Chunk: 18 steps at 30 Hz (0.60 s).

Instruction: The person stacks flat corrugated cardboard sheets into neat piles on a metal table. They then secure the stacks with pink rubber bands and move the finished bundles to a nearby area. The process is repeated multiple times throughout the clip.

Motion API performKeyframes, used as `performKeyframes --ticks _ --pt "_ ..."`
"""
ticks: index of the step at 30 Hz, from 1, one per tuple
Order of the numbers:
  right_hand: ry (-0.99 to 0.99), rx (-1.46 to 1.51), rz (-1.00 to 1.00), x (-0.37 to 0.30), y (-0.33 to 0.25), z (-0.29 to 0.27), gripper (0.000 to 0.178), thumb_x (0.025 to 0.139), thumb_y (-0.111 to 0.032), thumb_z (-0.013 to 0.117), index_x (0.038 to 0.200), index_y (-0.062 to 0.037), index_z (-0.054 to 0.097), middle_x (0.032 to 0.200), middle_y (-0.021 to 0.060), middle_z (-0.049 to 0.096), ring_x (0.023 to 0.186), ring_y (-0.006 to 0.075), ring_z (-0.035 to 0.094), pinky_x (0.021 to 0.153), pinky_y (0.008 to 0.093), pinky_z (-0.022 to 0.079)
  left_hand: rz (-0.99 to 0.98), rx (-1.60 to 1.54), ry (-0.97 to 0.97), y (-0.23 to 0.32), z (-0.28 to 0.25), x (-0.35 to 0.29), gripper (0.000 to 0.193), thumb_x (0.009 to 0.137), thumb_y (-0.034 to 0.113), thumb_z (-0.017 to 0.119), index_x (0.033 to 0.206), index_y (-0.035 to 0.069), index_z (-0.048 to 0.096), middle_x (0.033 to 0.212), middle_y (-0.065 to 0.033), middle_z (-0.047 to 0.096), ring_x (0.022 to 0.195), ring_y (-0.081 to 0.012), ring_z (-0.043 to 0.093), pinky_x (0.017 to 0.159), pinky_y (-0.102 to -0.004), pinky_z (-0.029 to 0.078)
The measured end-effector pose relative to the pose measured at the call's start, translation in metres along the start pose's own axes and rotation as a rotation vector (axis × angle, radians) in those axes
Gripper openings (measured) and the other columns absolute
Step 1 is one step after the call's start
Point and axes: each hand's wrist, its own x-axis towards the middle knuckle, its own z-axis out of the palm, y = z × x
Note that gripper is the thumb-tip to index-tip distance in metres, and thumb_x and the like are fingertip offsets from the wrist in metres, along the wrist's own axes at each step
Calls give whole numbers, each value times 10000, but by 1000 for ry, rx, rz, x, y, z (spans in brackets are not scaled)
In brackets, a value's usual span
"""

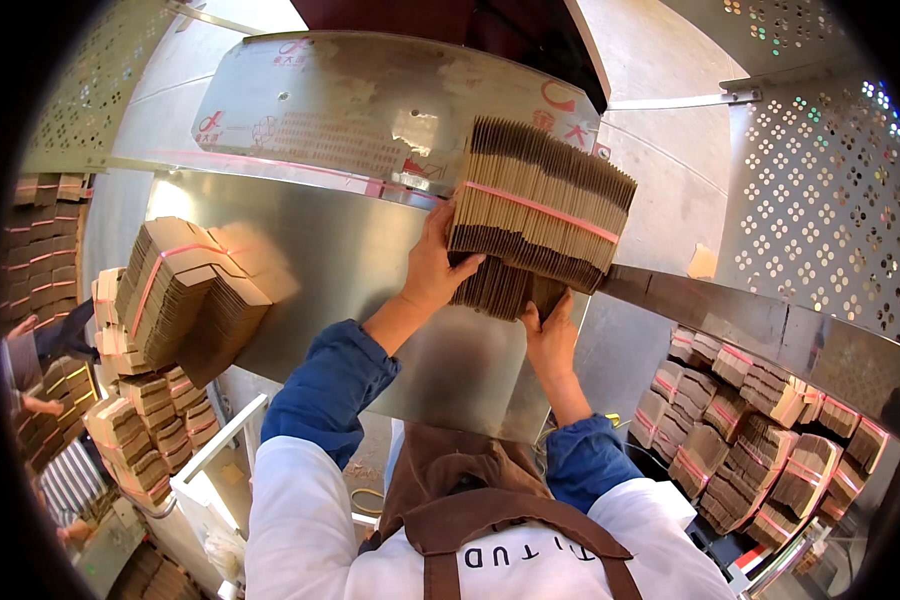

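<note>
A bundle of brown folded cardboard pieces, tied with a pink band, is tilted over the far right part of the metal table. My left hand grips its left side, thumb lying on the near face and the other fingers partly hidden behind. At the bundle's near lower edge, my right hand holds the cardboard, with its fingertips partly covered. Farther left, more banded cardboard bundles sit at the table's left end, some of their edges blurred.
Metal table with a printed upright plate behind it. Perforated metal panel on the right, above stacked cardboard bundles. More stacks and a white frame stand lower left. Other people's hands show at the far left.
</note>
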Motion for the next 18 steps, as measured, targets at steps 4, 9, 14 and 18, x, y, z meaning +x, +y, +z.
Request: performKeyframes --ticks 4,9,14,18 --pt "-5 -18 21 1 0 0 727 870 -333 625 1348 89 276 894 310 632 741 489 618 623 521 508 -43 -58 -49 -1 -2 2 853 721 206 797 1401 38 310 1372 -187 451 1198 -375 526 957 -415 476" --pt "-12 -22 9 2 5 1 731 872 -335 627 1344 97 272 862 308 630 728 489 614 610 516 501 -45 6 -69 -4 -1 2 868 726 228 796 1413 36 301 1366 -180 482 1173 -368 553 945 -414 489" --pt "-12 -58 4 1 8 3 733 879 -321 621 1353 102 256 799 305 627 696 488 611 580 521 486 -57 -10 -70 -5 1 1 879 742 248 792 1426 23 288 1289 -171 568 1110 -354 605 916 -402 509" --pt "20 -17 -31 0 8 4 734 873 -312 628 1350 106 258 820 303 634 716 486 618 595 517 492 -40 47 -90 -6 0 0 892 741 249 791 1435 29 277 1328 -175 538 1140 -353 590 923 -399 506"
